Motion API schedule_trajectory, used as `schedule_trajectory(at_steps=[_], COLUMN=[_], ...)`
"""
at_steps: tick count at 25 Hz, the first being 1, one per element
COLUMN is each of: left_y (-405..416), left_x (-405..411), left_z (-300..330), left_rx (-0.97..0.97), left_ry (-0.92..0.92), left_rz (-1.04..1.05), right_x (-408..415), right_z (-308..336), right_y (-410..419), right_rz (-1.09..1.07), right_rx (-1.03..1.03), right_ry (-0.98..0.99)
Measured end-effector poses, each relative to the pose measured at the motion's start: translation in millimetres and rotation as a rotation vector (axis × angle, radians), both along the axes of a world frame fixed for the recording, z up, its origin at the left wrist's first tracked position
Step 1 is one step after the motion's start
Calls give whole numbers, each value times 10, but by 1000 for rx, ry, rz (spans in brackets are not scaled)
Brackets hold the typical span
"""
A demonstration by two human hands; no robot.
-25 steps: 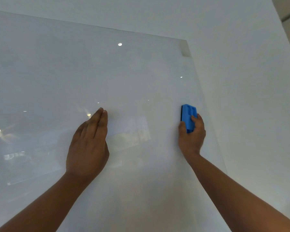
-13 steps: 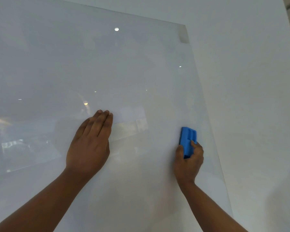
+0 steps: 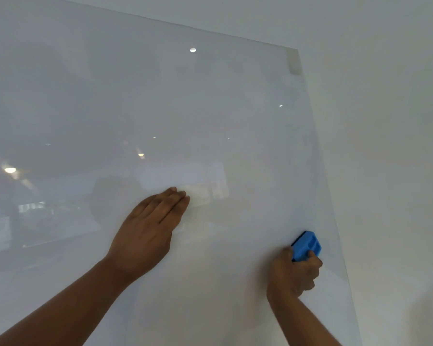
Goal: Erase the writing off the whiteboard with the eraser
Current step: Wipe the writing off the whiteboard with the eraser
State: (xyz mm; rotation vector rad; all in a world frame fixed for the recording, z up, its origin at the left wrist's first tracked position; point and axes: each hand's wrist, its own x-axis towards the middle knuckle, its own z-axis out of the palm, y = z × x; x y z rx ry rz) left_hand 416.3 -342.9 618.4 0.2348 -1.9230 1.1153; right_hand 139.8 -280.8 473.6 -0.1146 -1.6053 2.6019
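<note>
A large glossy whiteboard [image 3: 160, 96] fills most of the view; I see no writing on it, only reflections of ceiling lights. My right hand [image 3: 293, 273] grips a blue eraser [image 3: 306, 244] and holds it against the board near its right edge, low down. The eraser is tilted, with its dark felt side toward the board. My left hand [image 3: 148, 228] rests flat on the board at the centre, fingers straight and together.
A plain white wall [image 3: 385, 146] runs along the right of the board's edge. A small grey mounting bracket [image 3: 295, 61] sits at the board's upper right corner.
My right hand has slid the eraser down along the board's right edge and tilted it. My left hand stays flat on the board.
</note>
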Motion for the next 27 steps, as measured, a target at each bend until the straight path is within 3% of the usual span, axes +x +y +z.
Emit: schedule_trajectory(at_steps=[5,8,11,15,18,23,25,27], left_y=[-68,-111,-66,11,46,199,336,528], left_x=[800,1263,1592,1836,1837,1646,1545,1298], left_z=[464,500,403,243,116,-252,-376,-491], left_rx=[68,123,238,379,411,557,592,573], left_ry=[210,294,457,708,762,717,637,423], left_rz=[23,-9,-108,-334,-403,-255,-178,-121], right_x=[344,980,1900,2756,2887,2525,2262,1888], right_z=[1087,1850,2144,1661,1251,762,604,498], right_y=[-70,-201,-350,-441,-417,-183,-55,137], right_rz=[-106,-114,-120,-77,-20,303,468,564], right_rx=[-3,-53,-12,30,13,162,238,301], right_ry=[398,834,1238,1646,1853,2211,2251,2165])
